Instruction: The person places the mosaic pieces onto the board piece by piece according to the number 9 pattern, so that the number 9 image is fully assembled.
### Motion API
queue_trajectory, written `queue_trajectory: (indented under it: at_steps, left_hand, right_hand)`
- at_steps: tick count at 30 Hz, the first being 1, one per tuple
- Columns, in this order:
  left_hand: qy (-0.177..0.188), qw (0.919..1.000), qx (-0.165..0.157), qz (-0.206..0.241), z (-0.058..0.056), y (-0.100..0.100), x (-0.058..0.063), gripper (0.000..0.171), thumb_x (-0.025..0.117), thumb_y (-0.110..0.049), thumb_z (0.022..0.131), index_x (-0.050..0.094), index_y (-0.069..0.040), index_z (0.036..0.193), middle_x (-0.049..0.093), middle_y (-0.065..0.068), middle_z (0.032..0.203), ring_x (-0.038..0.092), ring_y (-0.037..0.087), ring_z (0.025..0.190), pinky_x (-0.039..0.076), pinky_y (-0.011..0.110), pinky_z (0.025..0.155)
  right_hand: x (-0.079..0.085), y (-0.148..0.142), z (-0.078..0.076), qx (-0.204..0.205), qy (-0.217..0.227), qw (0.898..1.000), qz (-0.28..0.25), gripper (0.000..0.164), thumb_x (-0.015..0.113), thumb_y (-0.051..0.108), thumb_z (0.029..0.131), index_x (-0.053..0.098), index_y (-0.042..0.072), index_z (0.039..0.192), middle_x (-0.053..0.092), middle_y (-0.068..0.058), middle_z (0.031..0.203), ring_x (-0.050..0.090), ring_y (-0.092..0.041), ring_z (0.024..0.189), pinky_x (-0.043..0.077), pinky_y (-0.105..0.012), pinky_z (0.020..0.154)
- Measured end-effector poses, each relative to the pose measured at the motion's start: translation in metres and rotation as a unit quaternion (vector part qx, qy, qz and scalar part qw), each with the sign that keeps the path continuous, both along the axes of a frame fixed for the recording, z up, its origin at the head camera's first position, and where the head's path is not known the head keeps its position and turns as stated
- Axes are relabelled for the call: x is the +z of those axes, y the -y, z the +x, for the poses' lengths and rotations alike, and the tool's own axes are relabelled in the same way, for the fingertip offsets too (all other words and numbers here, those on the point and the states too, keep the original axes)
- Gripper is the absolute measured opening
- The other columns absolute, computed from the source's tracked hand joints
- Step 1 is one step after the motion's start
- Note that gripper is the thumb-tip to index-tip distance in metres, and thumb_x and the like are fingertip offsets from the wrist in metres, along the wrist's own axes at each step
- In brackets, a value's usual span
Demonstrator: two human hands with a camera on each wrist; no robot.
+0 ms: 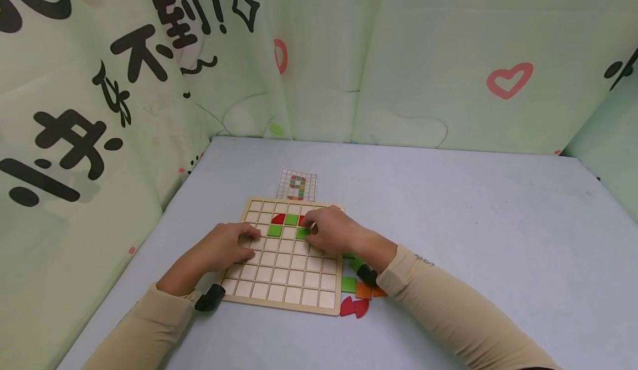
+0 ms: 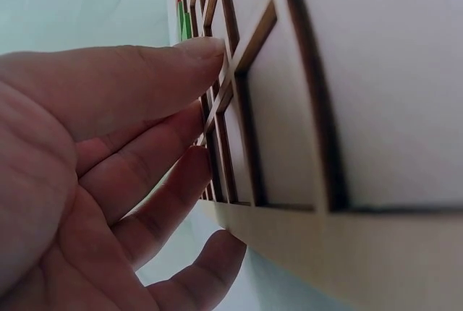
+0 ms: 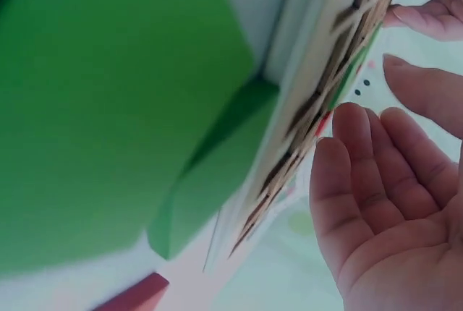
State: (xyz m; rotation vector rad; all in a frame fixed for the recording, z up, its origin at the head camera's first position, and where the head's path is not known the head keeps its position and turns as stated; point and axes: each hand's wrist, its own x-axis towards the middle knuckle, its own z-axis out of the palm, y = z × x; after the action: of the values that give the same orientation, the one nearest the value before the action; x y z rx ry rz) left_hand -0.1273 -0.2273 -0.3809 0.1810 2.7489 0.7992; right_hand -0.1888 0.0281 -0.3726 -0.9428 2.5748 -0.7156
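our left hand [image 1: 226,246] is loose, like our right hand [image 1: 331,230] by the green tile [image 1: 301,234]; likely light and stiff, we'd hold its edges.

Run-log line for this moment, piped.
left hand: at left side of pale wooden grid board | right hand: partly covering green square tile | white gridded card: beyond board

Place: a curtained-off nook; home, shop or lab, I can't tell from here.
Curtain [image 1: 418,71]: pale green, hung left, back and right, printed with big black lettering [image 1: 144,53] and a pink heart [image 1: 509,81].
Counter [image 1: 448,220]: broad, whitish, close by the cloth.
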Motion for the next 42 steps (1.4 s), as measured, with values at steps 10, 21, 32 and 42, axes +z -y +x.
queue_trajectory:
  at_steps: [10,21,32,42]
  left_hand:
    - [-0.001,1.0,-0.001,-0.002,0.0,0.0,-0.001,0.031,0.076,-0.009,0.088,0.069,-0.01,0.118,0.064,0.01,0.128,0.051,0.033,0.127,0.042,0.05,0.102]
    - [0.003,1.0,0.001,-0.006,0.001,0.0,0.001,0.031,0.076,-0.009,0.088,0.069,-0.01,0.118,0.064,0.011,0.128,0.052,0.033,0.126,0.043,0.05,0.101]
    - [0.002,1.0,0.001,-0.004,0.001,0.0,0.001,0.031,0.076,-0.009,0.088,0.069,-0.01,0.118,0.064,0.01,0.128,0.052,0.033,0.126,0.042,0.051,0.102]
    - [0.0,1.0,-0.001,-0.002,0.001,-0.001,0.002,0.031,0.075,-0.009,0.088,0.069,-0.009,0.118,0.064,0.01,0.127,0.052,0.033,0.126,0.042,0.051,0.102]
  right_hand:
    - [0.016,-0.016,-0.001,-0.006,0.026,0.999,-0.024,0.04,0.071,0.024,0.093,0.065,0.01,0.13,0.066,-0.004,0.121,0.059,-0.023,0.113,0.05,-0.038,0.095]
    - [0.021,-0.043,-0.001,0.0,0.03,0.998,-0.06,0.052,0.072,0.032,0.092,0.061,0.012,0.14,0.062,-0.004,0.136,0.055,-0.028,0.126,0.045,-0.046,0.102]
    - [0.02,-0.071,-0.001,-0.026,0.033,0.997,-0.067,0.048,0.074,0.026,0.09,0.065,0.011,0.135,0.065,-0.004,0.129,0.057,-0.024,0.117,0.047,-0.045,0.098]
    - [0.017,-0.085,-0.002,-0.045,0.034,0.996,-0.062,0.042,0.074,0.02,0.089,0.068,0.01,0.129,0.067,-0.005,0.122,0.058,-0.024,0.109,0.051,-0.036,0.085]
